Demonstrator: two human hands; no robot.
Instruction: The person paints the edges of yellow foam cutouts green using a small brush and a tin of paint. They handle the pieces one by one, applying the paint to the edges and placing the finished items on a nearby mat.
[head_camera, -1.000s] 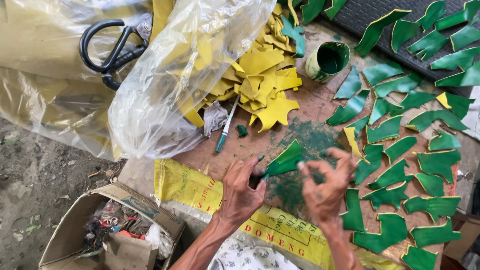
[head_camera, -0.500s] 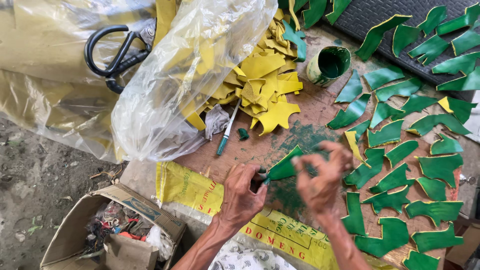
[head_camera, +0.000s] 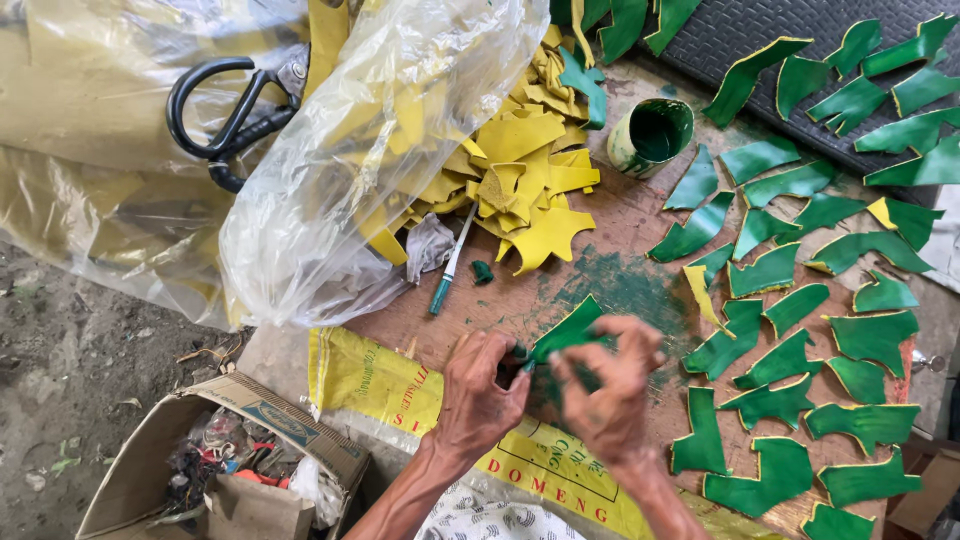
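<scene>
At the tabletop's near edge, the left hand (head_camera: 478, 385) pinches a green-painted cut-out piece (head_camera: 565, 332) while the blurred right hand (head_camera: 607, 395), fingers curled, works its surface. Painting appears underway; next, the wet piece needs a free spot among the drying green pieces (head_camera: 800, 330).

Daylit brown counter (head_camera: 610, 225) stained green; bare dirt floor (head_camera: 70, 350) at left; dark ribbed mat (head_camera: 740, 30) far right.
</scene>
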